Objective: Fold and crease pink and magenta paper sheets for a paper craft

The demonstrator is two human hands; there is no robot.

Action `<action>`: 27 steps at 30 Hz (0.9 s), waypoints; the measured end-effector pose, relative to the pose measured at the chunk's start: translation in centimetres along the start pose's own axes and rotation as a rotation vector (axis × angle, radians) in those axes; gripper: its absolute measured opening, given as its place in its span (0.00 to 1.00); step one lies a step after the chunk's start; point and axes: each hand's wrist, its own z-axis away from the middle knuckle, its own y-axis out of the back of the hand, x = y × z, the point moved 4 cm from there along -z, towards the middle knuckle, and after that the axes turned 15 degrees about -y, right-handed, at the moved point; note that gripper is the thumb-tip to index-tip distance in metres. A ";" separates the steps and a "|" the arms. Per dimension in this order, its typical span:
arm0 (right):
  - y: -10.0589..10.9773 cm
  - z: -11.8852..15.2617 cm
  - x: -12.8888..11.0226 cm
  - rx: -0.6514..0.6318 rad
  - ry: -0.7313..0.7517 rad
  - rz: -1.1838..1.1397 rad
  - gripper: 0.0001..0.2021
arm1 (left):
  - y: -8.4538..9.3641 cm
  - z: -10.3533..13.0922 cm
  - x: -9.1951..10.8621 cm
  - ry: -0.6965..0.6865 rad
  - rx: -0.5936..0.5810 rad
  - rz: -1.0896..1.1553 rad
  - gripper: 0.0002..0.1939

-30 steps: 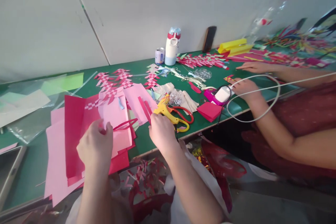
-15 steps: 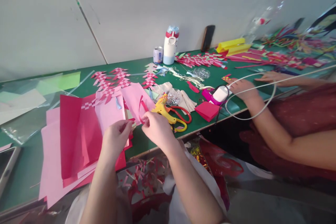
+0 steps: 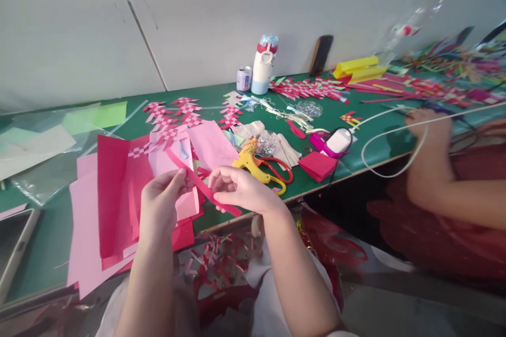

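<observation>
A long pink-red paper strip [image 3: 201,184] slants between my hands over the front edge of the table. My left hand [image 3: 160,197] pinches it near its upper part, thumb on top. Lower down, my right hand [image 3: 247,189] has its thumb and fingers closed around the strip, whose free end sticks out below. Under and behind my left hand lie pink sheets [image 3: 85,221] and a folded red sheet [image 3: 108,195]. Just beyond my right hand are a yellow tool [image 3: 247,160] and red looped handles [image 3: 282,165], like those of scissors.
Woven pink-and-white paper pieces [image 3: 158,116] lie toward the wall. A can [image 3: 244,80] and a white bottle [image 3: 263,68] stand behind them. A white cable [image 3: 369,155] loops near another person's arm [image 3: 430,168] at right. Paper scraps [image 3: 213,258] lie below the table edge.
The strip, earlier bent up by my right hand, now stretches diagonally between both hands. My left hand has moved slightly left and up. The other person's near hand has drawn back to the right.
</observation>
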 end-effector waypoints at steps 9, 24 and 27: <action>-0.8 0.0 -0.5 -0.138 -0.012 -0.017 0.10 | 1.3 0.1 1.1 -0.075 0.084 -0.219 0.12; -0.8 -1.5 0.3 0.242 0.008 -0.105 0.12 | 0.2 1.1 1.4 -0.056 -0.389 -0.532 0.10; -0.9 -1.7 0.6 0.269 -0.030 -0.123 0.12 | -0.1 1.5 1.3 -0.013 -0.436 -0.470 0.10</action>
